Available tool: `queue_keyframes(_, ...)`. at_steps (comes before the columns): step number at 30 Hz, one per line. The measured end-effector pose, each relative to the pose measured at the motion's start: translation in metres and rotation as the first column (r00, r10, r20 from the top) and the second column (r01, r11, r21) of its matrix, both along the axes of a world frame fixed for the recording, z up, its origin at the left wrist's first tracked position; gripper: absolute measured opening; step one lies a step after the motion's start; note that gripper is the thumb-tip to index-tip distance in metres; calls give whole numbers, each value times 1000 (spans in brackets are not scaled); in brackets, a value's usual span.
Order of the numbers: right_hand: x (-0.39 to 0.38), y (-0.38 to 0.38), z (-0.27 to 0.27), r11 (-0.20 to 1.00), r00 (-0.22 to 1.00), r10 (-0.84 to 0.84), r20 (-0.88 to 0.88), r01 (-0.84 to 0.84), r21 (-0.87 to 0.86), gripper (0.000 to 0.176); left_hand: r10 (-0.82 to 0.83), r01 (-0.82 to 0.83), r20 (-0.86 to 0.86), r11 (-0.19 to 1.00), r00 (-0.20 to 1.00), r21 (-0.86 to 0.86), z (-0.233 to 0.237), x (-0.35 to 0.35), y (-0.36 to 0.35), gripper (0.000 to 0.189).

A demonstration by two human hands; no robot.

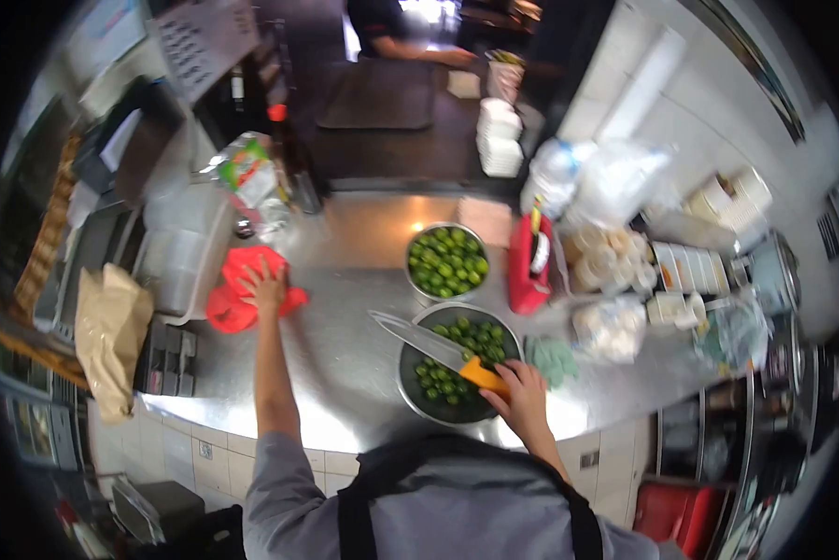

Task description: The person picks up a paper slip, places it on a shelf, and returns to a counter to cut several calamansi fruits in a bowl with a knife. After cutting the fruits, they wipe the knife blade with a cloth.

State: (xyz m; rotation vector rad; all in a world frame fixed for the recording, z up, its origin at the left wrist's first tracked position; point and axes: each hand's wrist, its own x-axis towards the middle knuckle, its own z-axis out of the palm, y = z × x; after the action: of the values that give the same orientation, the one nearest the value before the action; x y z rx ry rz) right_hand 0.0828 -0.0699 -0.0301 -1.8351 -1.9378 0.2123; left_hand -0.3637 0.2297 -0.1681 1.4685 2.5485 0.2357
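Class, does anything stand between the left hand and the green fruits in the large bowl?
Yes: the knife in the right hand crosses the large bowl over some green fruits, its tip past the rim on the left hand's side.

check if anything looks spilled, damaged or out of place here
Nothing looks spilled or damaged. The knife stands out: its bare blade juts over the nearer bowl of green fruit and past its edge. The red cloth under the left hand is just crumpled.

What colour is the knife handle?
Orange; the knife handle shows in the head view.
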Motion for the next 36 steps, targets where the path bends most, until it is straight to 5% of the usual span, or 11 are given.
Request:
queue_keyframes(4,-8,6,-11,999,994,30,-106,-31,-9,55,-28,29,-48,1000,998,13,9,-12,12,79)
queue_keyframes(6,-13,11,-16,999,998,21,-53,-23,-31,51,-76,138,-208,943,975,304,41,11,-3,75)
queue_keyframes(10,-15,14,-33,992,999,-31,-14,29,-119,40,-349,412,-260,497,901,764,103,59,-61,52)
queue_keyframes(11,-15,13,-23,993,991,-60,-122,46,-113,33,-331,416,-281,471,901,778,131,90,-92,27)
queue_keyframes(14,-7,8,2,969,951,-133,-279,66,-237,32,-527,452,-157,496,835,741,142,142,-159,16)
queue_keyframes(20,-2,-13,39,979,867,-202,-456,192,-69,39,-780,594,24,495,625,634,127,212,-216,13)
queue_keyframes(26,7,-16,14,937,943,-244,-227,169,-307,41,-840,782,-52,479,541,400,106,246,-234,14)
queue_keyframes(30,5,-21,16,962,926,-218,-309,151,-226,41,-829,818,-161,462,536,342,93,261,-236,23)
queue_keyframes(36,-1,-26,21,984,944,-85,-319,30,-175,68,-794,806,-176,531,581,262,93,268,-235,30)
